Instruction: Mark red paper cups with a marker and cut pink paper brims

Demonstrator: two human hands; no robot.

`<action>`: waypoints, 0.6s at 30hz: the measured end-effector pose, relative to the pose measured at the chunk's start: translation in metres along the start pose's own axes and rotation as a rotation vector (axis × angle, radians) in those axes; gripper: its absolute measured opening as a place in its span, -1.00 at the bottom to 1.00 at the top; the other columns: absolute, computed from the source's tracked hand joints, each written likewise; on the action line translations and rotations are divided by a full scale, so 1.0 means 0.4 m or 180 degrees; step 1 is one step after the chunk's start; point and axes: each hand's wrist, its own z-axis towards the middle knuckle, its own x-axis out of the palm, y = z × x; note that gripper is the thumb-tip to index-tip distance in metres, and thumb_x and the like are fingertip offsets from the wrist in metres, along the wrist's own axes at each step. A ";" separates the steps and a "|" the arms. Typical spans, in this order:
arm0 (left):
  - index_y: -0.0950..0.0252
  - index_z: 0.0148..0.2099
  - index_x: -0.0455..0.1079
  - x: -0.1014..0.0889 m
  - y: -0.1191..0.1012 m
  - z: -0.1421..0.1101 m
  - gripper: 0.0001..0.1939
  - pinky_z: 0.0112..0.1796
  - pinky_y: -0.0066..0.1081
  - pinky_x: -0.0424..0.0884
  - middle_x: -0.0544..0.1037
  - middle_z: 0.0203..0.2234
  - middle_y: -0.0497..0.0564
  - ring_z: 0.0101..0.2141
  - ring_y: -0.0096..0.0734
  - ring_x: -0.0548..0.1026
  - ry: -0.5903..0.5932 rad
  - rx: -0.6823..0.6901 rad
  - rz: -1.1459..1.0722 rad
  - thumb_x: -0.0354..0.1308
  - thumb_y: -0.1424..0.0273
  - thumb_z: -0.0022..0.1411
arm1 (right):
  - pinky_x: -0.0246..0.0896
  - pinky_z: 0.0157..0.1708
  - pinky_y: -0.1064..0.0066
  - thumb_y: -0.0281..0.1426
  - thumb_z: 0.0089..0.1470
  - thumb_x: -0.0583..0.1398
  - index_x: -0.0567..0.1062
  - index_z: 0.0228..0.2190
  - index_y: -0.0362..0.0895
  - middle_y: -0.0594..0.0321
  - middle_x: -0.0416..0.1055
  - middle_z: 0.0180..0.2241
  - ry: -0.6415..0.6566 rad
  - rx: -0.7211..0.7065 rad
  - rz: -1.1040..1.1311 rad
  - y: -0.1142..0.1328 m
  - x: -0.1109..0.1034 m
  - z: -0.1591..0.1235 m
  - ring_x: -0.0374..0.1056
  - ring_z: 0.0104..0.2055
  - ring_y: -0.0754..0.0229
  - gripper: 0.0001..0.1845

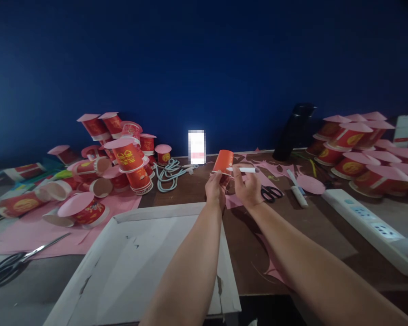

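Observation:
My left hand point(216, 189) grips a red paper cup point(224, 159) near its rim. The cup is tilted and held over the table, just ahead of the cardboard tray. My right hand point(249, 186) is closed around a white pen point(246, 170), which lies nearly level with one end close to the cup's side. From this view I cannot tell whether the pen touches the cup. Beside my right wrist lie the black handles of a pair of scissors point(271, 194). Pink paper scraps point(236, 201) are spread under and behind the right hand.
Stacked red paper cups with pink discs stand at left point(125, 154) and right point(355, 133). A white cardboard tray point(129, 271) fills the near middle. Around lie scissors point(23, 260), a coiled cable point(170, 174), a black bottle point(294, 131), a white tube point(299, 197) and a power strip point(367, 226).

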 end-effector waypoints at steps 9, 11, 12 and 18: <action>0.40 -0.43 0.43 -0.004 0.006 0.004 -0.93 -0.32 -0.45 0.37 0.48 -0.55 -0.01 -0.50 -0.54 0.46 -0.0019 -0.0036 0.0029 0.24 0.48 -0.02 | 0.30 -0.16 0.22 -0.25 0.18 0.08 0.45 -0.30 -0.11 0.12 0.49 -0.32 0.0023 0.0133 -0.0021 -0.001 0.001 -0.003 0.41 -0.25 0.10 -0.78; 0.39 -0.44 0.42 -0.004 0.005 0.002 -0.92 -0.33 -0.46 0.37 0.47 -0.57 -0.03 -0.52 -0.54 0.45 0.0016 -0.0020 0.0042 0.25 0.47 -0.03 | 0.30 -0.17 0.22 -0.25 0.18 0.08 0.45 -0.31 -0.11 0.13 0.49 -0.33 0.0087 0.0098 -0.0097 -0.001 0.001 -0.003 0.41 -0.27 0.10 -0.78; 0.40 -0.44 0.42 -0.003 0.004 0.001 -0.91 -0.32 -0.45 0.37 0.47 -0.56 -0.02 -0.51 -0.54 0.45 0.0023 -0.0015 0.0041 0.25 0.47 -0.03 | 0.29 -0.16 0.22 -0.26 0.18 0.08 0.45 -0.30 -0.11 0.13 0.49 -0.33 0.0105 0.0055 -0.0121 -0.001 0.001 -0.002 0.41 -0.26 0.10 -0.79; 0.40 -0.45 0.42 -0.002 0.003 0.000 -0.93 -0.31 -0.44 0.38 0.49 -0.53 0.00 -0.50 -0.52 0.47 -0.0046 -0.0028 0.0009 0.24 0.48 -0.03 | 0.28 -0.14 0.22 -0.28 0.19 0.08 0.46 -0.29 -0.11 0.11 0.50 -0.29 0.0142 -0.0139 -0.0153 -0.002 -0.002 0.002 0.40 -0.20 0.10 -0.79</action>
